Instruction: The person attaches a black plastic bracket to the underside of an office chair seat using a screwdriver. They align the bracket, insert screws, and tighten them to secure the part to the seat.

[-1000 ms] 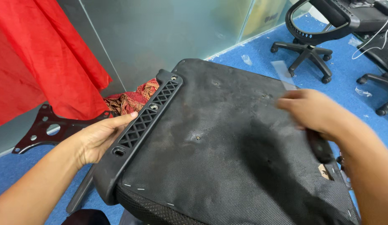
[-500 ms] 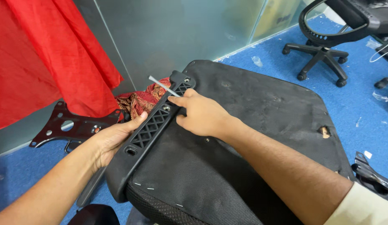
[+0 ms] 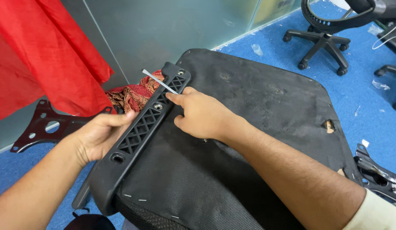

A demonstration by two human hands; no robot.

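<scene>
Hanging at the far left, a red cloth sheet [image 3: 44,55] drapes against a grey frosted wall panel [image 3: 164,34]. Below it, on the blue carpet floor [image 3: 364,98], lies a flat black metal bracket plate with round holes [image 3: 40,127].

Left hand [image 3: 98,136]: fingers curled loosely round the outer edge of a long black plastic lattice bracket [image 3: 142,127], thumb resting on its upper rim; it grips nothing else.

The lattice bracket runs along the left edge of an upturned black fabric-covered chair seat pad [image 3: 257,110], which fills the middle of the view and rests tilted toward the camera. Bolt holes show along the bracket; one near its middle holds a silver bolt head. Behind its upper end, a bundle of red-and-gold patterned fabric [image 3: 130,96] sits against the wall.

Right hand [image 3: 202,115]: fingers drawn together, pinching a thin silver hex key [image 3: 159,81] between thumb and forefinger. The key's lower end sits at the bracket's upper part; its free end points up and left.

Far right: a small tear in the seat fabric near the edge; black metal chair parts [image 3: 377,174] on the floor at lower right; a black five-star castor chair base [image 3: 321,38] standing well apart at upper right.
</scene>
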